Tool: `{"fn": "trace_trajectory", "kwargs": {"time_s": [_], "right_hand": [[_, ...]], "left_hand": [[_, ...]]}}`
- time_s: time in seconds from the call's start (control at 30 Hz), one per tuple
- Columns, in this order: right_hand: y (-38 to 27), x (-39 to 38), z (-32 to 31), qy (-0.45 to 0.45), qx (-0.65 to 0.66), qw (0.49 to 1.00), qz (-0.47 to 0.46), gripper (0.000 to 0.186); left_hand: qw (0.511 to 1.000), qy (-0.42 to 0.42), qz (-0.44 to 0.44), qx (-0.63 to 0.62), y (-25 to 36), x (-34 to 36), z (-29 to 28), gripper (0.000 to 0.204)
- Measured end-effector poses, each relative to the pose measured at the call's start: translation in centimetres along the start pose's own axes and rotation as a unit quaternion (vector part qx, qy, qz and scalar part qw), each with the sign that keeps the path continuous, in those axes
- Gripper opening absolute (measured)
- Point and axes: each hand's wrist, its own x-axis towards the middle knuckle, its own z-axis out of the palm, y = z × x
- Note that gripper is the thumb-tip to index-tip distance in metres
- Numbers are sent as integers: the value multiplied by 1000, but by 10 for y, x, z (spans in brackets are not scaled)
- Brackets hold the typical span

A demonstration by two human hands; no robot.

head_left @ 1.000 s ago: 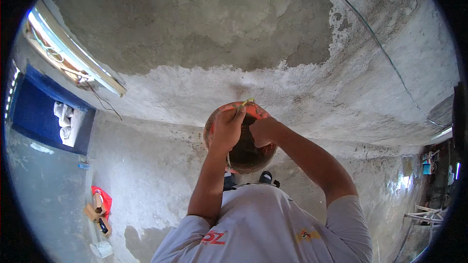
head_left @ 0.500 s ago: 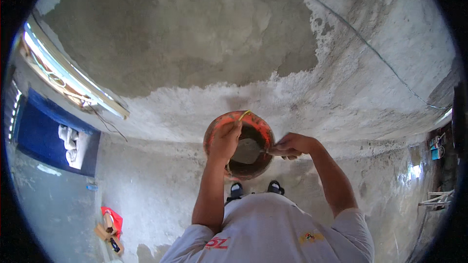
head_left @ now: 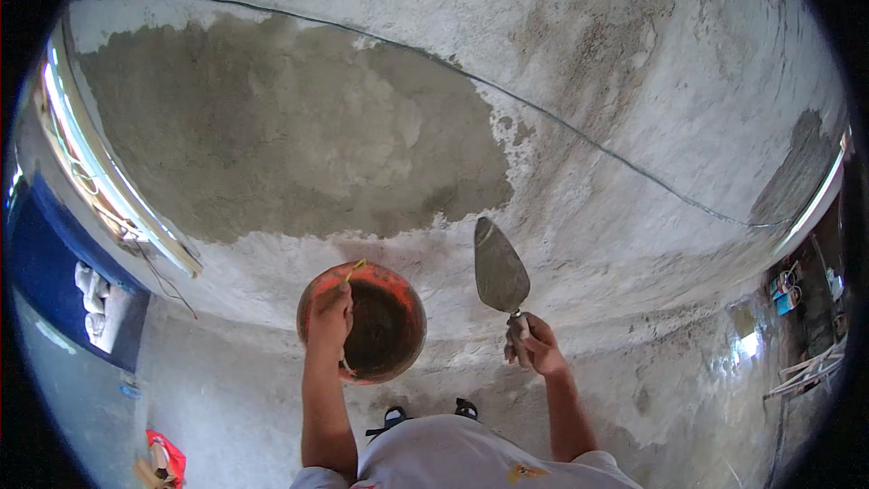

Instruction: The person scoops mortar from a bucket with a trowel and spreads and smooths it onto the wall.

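Note:
My left hand [head_left: 330, 315] is closed at the left side of an orange, mortar-smeared bucket [head_left: 415, 315], gripping its handle, part of which shows as a yellow strip [head_left: 357, 269]. Grey residue lines the bucket's dark inside. To the right, my right hand [head_left: 536, 344] is wrapped round the handle of a pointed trowel [head_left: 501, 270]. Its broad blade, coated grey like mortar, points up toward the wall, apart from the bucket. Ahead of both hands, a large darker patch of damp-looking plaster [head_left: 272, 127] covers part of the pale rough wall [head_left: 588, 54].
A dark cable [head_left: 566, 122] runs slantwise across the wall. At left are a bright window opening [head_left: 113, 172] and a blue doorway [head_left: 54, 254]. A red bag [head_left: 167, 453] lies on the floor at lower left. Pale slats [head_left: 810, 367] lie at far right.
The trowel has come up out of the bucket, and my right hand now holds it raised with the blade toward the wall. The view has shifted, placing the bucket further left and lower.

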Motion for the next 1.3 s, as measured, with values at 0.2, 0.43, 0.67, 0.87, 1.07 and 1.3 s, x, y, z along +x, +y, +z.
{"fn": "trace_trajectory", "kwargs": {"time_s": [0.2,0.43,0.67,0.87,1.07,1.3], "right_hand": [[20,42,-10,71,-113,991,-23,38],[61,90,-9,167,-518,791,-280,41],[103,133,-23,278,-639,650,-303,40],[131,95,-32,183,-692,649,-258,39],[85,128,-16,223,-554,726,-341,43],[96,130,-26,123,-690,655,-281,42]], "left_hand": [[996,88,-30,12,-21,0,1,14],[995,89,-33,11,-20,-22,2,36],[996,70,10,48,-37,-33,-22,37],[990,131,-50,9,-24,-44,-29,38],[991,126,-41,12,-32,-34,-39,40],[990,122,-49,58,-33,-24,-45,43]]}}
